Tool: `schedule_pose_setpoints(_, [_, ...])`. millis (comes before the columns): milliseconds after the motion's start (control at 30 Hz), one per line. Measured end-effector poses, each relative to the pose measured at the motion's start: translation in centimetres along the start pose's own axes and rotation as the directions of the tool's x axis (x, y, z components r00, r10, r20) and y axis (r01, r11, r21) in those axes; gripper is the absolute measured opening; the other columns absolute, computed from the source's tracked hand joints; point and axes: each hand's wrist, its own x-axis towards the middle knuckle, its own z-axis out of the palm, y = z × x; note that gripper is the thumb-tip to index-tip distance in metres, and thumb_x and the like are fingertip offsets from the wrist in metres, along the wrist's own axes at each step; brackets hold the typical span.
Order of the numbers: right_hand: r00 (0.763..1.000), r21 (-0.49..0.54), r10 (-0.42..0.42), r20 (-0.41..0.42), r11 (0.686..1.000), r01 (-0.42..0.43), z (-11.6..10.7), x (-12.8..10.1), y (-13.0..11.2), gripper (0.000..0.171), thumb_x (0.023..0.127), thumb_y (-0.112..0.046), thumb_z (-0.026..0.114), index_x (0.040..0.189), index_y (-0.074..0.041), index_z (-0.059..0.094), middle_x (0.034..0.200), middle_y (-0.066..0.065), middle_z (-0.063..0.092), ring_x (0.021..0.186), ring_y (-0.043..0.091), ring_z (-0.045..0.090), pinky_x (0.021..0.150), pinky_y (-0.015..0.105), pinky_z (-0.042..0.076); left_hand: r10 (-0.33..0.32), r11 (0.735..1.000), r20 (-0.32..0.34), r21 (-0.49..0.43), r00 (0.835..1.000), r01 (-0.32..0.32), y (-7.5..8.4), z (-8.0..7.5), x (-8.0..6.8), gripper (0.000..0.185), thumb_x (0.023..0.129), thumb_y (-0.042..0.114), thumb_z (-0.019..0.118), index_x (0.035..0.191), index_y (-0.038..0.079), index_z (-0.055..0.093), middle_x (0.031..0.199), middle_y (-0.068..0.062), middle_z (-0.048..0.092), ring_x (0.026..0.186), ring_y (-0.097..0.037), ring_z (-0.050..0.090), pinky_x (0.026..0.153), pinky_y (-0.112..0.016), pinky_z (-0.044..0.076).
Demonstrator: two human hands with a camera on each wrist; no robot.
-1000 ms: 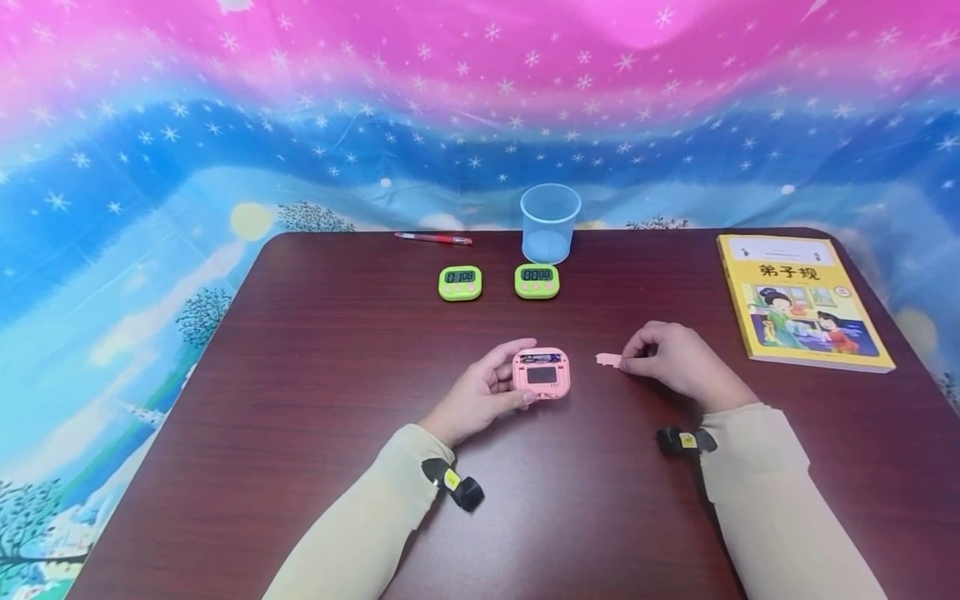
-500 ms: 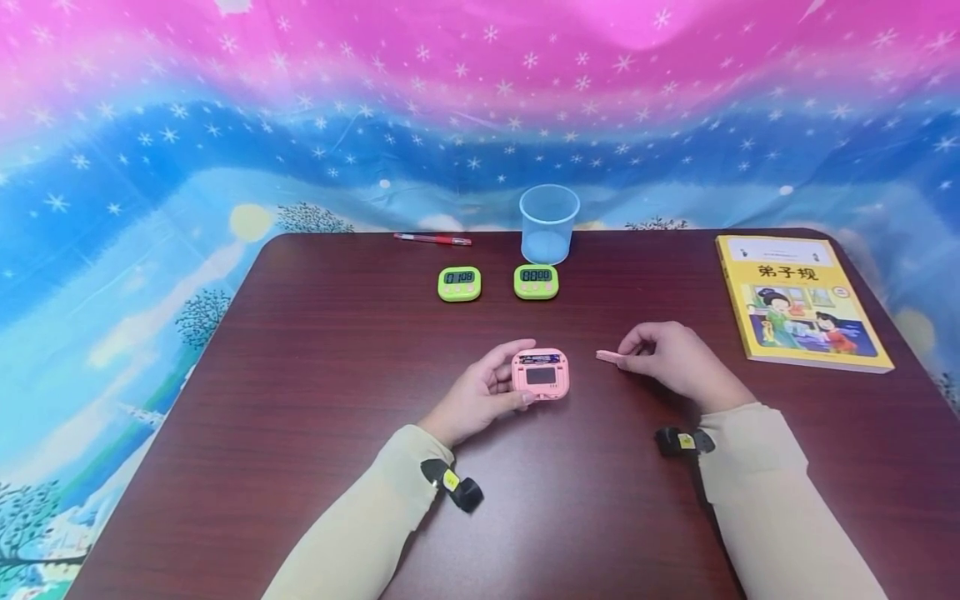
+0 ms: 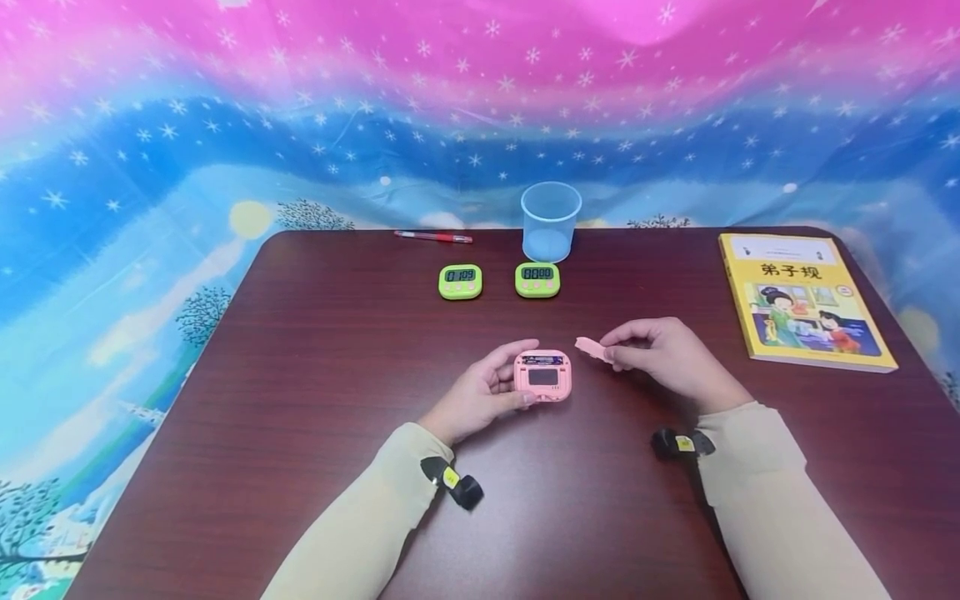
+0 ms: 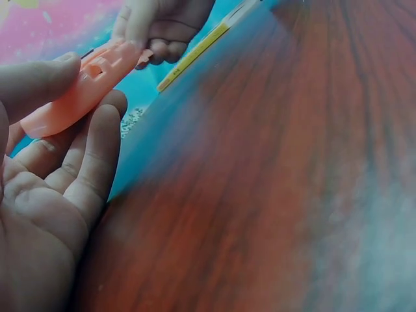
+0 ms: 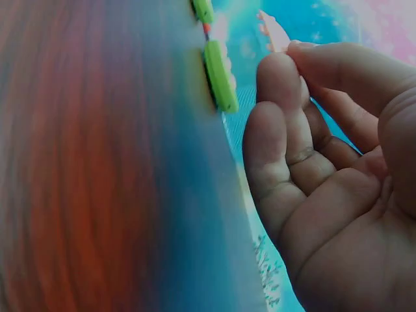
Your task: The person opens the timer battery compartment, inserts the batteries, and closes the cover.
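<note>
A pink digital timer [image 3: 543, 390] is gripped at its left side by my left hand [image 3: 483, 396], thumb in front and fingers behind. Its back faces up, and a dark battery [image 3: 543, 360] lies in the uncovered slot along the top. To the right, my right hand [image 3: 663, 354] pinches a small pink battery cover [image 3: 592, 347] between thumb and index finger, apart from the timer. In the right wrist view the cover [image 5: 275, 32] sticks out beyond the fingertips, small tabs along its edge. The left wrist view shows the timer [image 4: 78, 97] edge-on, held above the table.
Two green timers [image 3: 461, 282] stand side by side behind the hands. Behind them are a red pen [image 3: 433, 237] and a translucent blue cup [image 3: 549, 225]. A yellow book [image 3: 806, 300] lies at the right of the dark wooden table [image 3: 315, 350], with a patterned cloth behind.
My right hand has moved slightly left, bringing the cover nearer the pink timer and turning it to a new tilt. The left hand stays nearly still. The left green timer's display went from 01:08 to 01:09.
</note>
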Motion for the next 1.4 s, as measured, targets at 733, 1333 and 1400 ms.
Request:
schedule_pose_setpoints(733, [0.981, 0.076, -0.185, 0.059, 0.981, 0.181, 2.7, -0.9, -3.6, 0.015, 0.087, -0.013, 0.079, 0.101, -0.018, 0.079, 0.086, 0.0, 0.072, 0.078, 0.026, 0.067, 0.069, 0.029, 0.058, 0.002, 0.998, 0.107, 0.065, 0.994, -0.009, 0.1, -0.3, -0.2, 0.066, 0.093, -0.004, 0.067, 0.152, 0.009, 0.04, 0.129, -0.017, 0.065, 0.107, -0.016, 0.065, 0.09, -0.026, 0.055])
schedule_pose_setpoints(1333, [0.95, 0.019, -0.307, -0.048, 0.951, 0.309, 4.8, -0.6, -4.1, 0.015, 0.087, -0.01, 0.079, 0.098, -0.02, 0.08, 0.094, -0.005, 0.066, 0.09, 0.014, 0.058, 0.075, 0.03, 0.051, 0.033, 0.999, 0.081, 0.022, 0.996, -0.035, -0.1, -0.3, -0.1, 0.061, 0.095, -0.004, 0.063, 0.151, 0.002, 0.039, 0.127, -0.023, 0.065, 0.103, -0.014, 0.066, 0.086, -0.028, 0.058])
schedule_pose_setpoints(1400, [0.955, 0.019, -0.29, -0.067, 0.956, 0.292, 5.1, -0.5, -4.1, 0.014, 0.089, -0.012, 0.077, 0.102, -0.017, 0.078, 0.099, -0.004, 0.067, 0.092, 0.015, 0.06, 0.079, 0.03, 0.052, 0.038, 0.999, 0.061, -0.007, 0.997, -0.038, -0.1, -0.2, -0.1, 0.061, 0.096, -0.005, 0.062, 0.151, 0.002, 0.038, 0.128, -0.024, 0.063, 0.101, -0.015, 0.066, 0.084, -0.029, 0.059])
